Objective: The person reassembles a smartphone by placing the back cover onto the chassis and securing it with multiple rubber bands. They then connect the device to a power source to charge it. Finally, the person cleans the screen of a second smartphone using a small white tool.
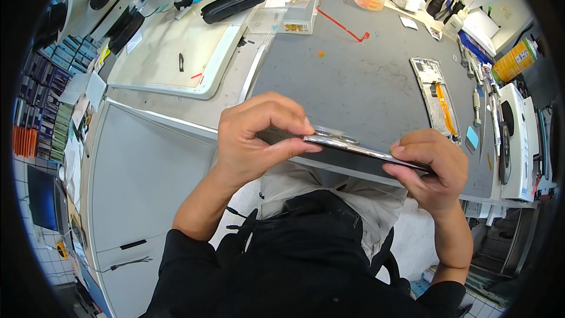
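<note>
Near the front edge of the grey work mat, I hold a slim smartphone (359, 149) edge-on, its silver frame and camera bump showing. My left hand (253, 138) pinches its left end between thumb and fingers, beside the camera bump. My right hand (432, 168) grips the other end with fingers wrapped round it. Behind my right hand, an opened phone chassis (426, 88) with an orange flex cable lies on the mat (335, 70).
A cream work pad (147, 65), black pouch (232, 4) and clear parts box (299, 23) occupy the back left. Along the right stand screwdrivers (477, 106), a yellow canister (509, 65) and a white device (518, 147). A red strip (347, 29) lies at the back.
</note>
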`<state>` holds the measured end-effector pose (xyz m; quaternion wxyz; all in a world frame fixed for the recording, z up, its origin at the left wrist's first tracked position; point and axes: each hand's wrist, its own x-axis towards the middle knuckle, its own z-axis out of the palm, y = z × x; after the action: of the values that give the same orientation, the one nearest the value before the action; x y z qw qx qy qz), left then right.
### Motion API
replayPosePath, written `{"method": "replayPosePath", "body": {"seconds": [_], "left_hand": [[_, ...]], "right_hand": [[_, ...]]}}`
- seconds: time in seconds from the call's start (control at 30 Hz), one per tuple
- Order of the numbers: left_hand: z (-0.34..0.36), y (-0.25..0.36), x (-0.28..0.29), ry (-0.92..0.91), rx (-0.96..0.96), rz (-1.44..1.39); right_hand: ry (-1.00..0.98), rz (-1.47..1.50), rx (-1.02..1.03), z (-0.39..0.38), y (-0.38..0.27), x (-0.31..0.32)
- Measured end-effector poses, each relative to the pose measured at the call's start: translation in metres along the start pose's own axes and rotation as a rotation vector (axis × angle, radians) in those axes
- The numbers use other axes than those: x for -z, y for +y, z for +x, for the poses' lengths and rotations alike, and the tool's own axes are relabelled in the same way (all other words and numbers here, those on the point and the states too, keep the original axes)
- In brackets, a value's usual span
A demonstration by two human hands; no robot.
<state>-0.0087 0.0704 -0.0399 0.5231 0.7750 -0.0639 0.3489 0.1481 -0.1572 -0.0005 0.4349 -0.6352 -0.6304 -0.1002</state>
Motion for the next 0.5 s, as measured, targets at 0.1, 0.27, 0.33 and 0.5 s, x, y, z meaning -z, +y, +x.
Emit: {"method": "replayPosePath", "body": {"seconds": [0.1,0.27,0.33,0.5], "left_hand": [[0.000,0.002,-0.003,0.033,-0.015,0.081],[-0.004,0.002,-0.004,0.067,0.136,0.067],[-0.005,0.003,-0.006,0.090,0.177,-0.005],[0.004,0.006,-0.001,0.008,0.221,-0.090]], "right_hand": [[-0.021,-0.020,0.007,-0.001,0.002,0.003],[-0.127,-0.023,-0.071,0.005,0.002,0.012],[-0.129,-0.013,-0.056,0.002,0.005,0.012],[-0.076,-0.019,-0.045,0.001,0.007,0.011]]}}
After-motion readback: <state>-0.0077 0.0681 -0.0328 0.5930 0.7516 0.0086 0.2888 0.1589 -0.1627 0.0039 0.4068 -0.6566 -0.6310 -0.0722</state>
